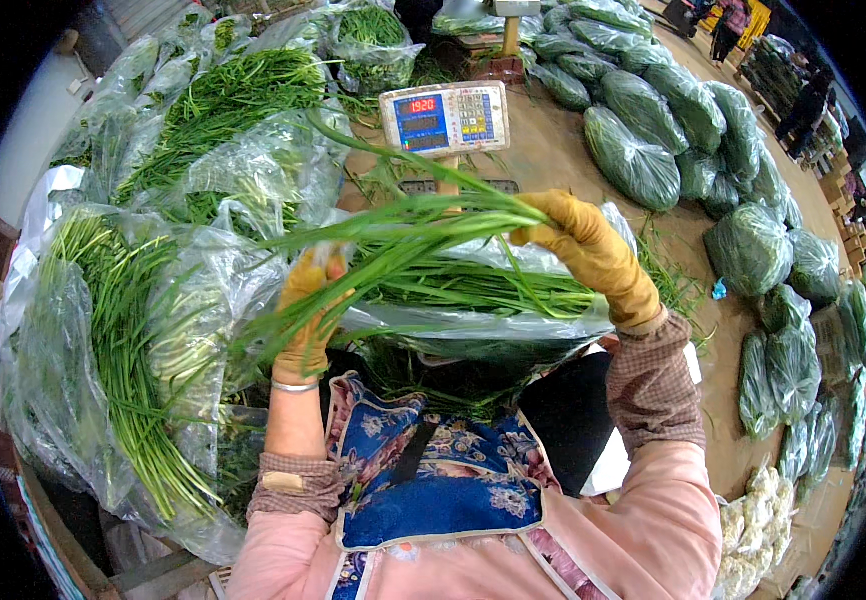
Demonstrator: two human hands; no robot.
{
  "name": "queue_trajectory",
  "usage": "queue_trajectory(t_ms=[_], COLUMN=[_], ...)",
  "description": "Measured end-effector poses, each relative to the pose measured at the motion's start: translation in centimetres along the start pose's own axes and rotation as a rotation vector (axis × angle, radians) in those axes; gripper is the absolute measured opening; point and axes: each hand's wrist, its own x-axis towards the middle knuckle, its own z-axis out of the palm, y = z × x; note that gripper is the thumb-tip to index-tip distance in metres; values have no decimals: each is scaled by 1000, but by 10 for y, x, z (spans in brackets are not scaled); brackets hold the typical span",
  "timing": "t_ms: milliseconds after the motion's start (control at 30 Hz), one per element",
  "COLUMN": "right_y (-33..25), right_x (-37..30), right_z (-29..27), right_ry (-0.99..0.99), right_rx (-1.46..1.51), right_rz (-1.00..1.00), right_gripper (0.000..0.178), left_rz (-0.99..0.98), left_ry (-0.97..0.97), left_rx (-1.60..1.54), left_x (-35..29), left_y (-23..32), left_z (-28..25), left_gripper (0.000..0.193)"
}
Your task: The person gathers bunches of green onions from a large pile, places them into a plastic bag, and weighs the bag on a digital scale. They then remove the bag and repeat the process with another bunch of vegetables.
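A loose bunch of garlic chives (453,218) stretches between my two hands, its long green leaves fanning out to the left. My right hand (593,250), in a yellow glove, is closed around the stem end. Under the leaf end, my left hand (305,315) is also gloved, its fingers curled against the leaves that pass across it; they partly hide it. Below the bunch, more garlic chives (493,286) lie on a clear plastic sheet (483,325) on the scale. The scale's display (445,118) stands just beyond, lit with red digits.
At my left lie open plastic bags with heaps of chives (118,330) and another heap (233,100) farther back. Filled bags of greens (643,175) line the floor to the right. White bundled produce (758,525) sits near right. A person (728,30) stands far off.
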Motion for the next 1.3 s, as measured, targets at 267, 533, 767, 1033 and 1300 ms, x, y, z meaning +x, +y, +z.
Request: queue_trajectory(t_ms=[267,533,767,1033,1300], right_y=[135,72,99,87,17], right_x=[-82,-74,-17,-31,-85], right_z=[11,14,126,106,25], right_ry=[-473,-436,-146,-492,388], right_rx=[-689,-1140,-677,-859,-858], right_rz=[675,484,-34,173,35], right_gripper=[33,37,35,22,43], left_rz=[-37,4,-11,0,17], left_ry=[80,172,178,284,434], left_rx=[-735,-693,-655,-477,33], left_x=[-2,-8,3,12,1], left_y=[13,28,32,27,24], left_z=[-16,-13,3,13,18], left_gripper=[58,56,51,42,44])
